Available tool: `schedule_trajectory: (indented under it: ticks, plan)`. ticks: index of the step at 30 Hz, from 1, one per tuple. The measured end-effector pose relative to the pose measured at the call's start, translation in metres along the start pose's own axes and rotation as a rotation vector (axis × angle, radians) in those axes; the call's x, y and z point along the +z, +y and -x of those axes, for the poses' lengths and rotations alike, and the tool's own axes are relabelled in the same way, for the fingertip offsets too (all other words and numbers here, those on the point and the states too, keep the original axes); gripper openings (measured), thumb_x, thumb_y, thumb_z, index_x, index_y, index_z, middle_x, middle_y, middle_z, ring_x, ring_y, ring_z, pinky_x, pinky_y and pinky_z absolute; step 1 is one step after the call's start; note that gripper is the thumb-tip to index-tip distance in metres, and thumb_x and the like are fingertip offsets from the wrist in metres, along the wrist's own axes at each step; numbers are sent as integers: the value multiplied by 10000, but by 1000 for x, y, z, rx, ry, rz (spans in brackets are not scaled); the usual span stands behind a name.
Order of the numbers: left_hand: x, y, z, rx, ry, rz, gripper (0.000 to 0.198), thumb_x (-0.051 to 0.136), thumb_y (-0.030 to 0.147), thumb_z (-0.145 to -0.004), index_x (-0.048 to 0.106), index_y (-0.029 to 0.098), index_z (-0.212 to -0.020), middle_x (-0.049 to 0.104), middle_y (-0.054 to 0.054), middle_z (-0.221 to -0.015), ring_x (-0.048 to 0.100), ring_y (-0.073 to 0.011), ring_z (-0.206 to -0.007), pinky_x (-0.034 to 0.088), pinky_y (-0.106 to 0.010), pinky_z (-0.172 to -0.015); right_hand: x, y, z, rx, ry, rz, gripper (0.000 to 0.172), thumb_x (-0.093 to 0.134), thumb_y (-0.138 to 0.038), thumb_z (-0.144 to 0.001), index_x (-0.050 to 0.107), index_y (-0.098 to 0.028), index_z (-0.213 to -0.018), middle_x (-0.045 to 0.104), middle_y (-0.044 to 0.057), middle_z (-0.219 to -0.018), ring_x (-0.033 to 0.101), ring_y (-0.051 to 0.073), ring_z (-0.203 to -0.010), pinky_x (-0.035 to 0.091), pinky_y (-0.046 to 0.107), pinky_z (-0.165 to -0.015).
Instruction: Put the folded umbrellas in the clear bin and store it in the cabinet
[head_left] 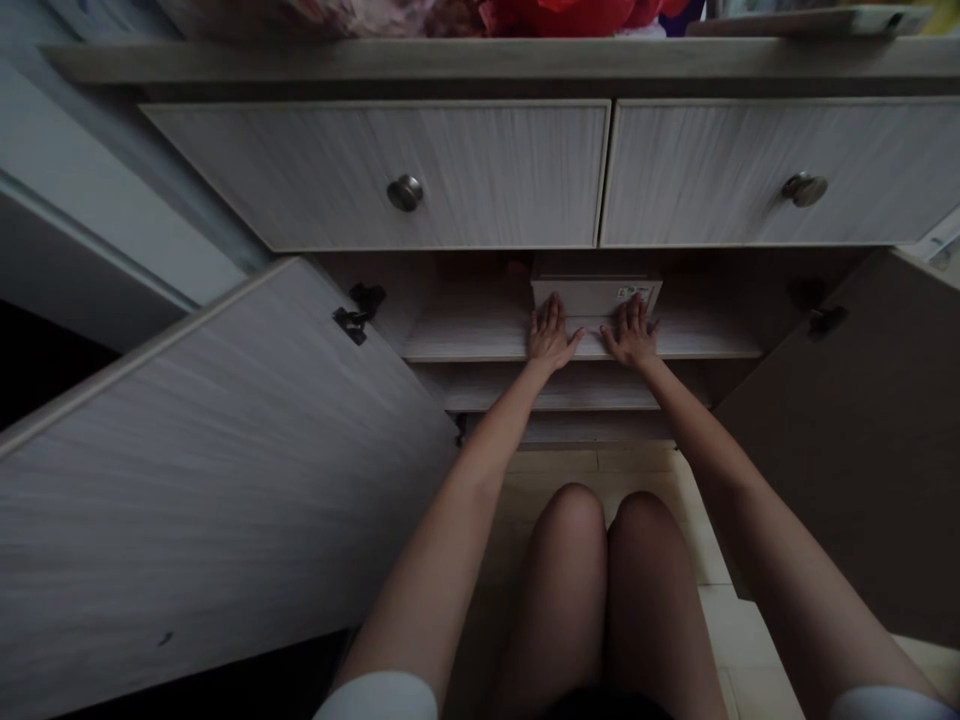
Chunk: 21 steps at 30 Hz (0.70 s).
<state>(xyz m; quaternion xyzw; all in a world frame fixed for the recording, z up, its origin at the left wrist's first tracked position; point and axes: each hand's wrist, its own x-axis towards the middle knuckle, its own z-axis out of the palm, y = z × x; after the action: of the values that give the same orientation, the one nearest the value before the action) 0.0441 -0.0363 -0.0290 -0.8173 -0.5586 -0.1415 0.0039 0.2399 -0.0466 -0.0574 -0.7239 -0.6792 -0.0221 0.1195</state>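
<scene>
- Box (596,297), white, on the shelf (465,338) under the two drawers (375,175), set back from the shelf edge
- Left hand (553,335) open, palm down on the shelf edge, fingers (553,310) against the box front, no grip that I can see
- Right hand (630,335) the same, open and flat, just beside the left
- Cabinet doors (225,480) swung wide on both sides of me
- Knees (570,540) below, over floor tiles (739,630)

Nothing readable, only a small printed label (634,295) on the white box (577,297), too small to make out.
</scene>
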Motion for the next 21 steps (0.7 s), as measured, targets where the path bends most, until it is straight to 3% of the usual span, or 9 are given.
schedule_trajectory:
  ticks: [9,15,18,21]
  plan:
    - [7,-9,-11,1,-57,56,836,257,591,-984,97,54,-1604,31,-163,-1689,46,-278,-1571,36,-528,-1268,18,9,-16,-38,110,-65,866,196,-623,-984,128,-27,-1609,-36,209,-1668,-34,412,-1529,51,698,-1166]
    - [-1,-5,-6,-6,-69,53,777,255,530,-992,114,75,-1606,49,-155,-1691,77,-273,-1569,46,-529,-1267,-3,6,-7,-51,43,-135,831,222,-610,-993,186,-46,-1602,-22,206,-1669,6,387,-1536,70,684,-1168]
    - [-5,-7,17,-19,55,123,690,234,458,-1003,175,117,-1600,159,-153,-1681,165,-260,-1558,85,-551,-1259,-21,12,21,-41,128,-221,720,180,-521,-1020,278,-69,-1573,148,223,-1649,156,328,-1528,174,629,-1178]
    - [-5,-20,66,-87,290,293,622,232,440,-1006,336,140,-1540,348,-179,-1615,290,-249,-1521,220,-518,-1238,-37,31,75,-67,389,-409,647,210,-497,-1015,483,-76,-1423,456,247,-1483,403,285,-1414,359,509,-1126]
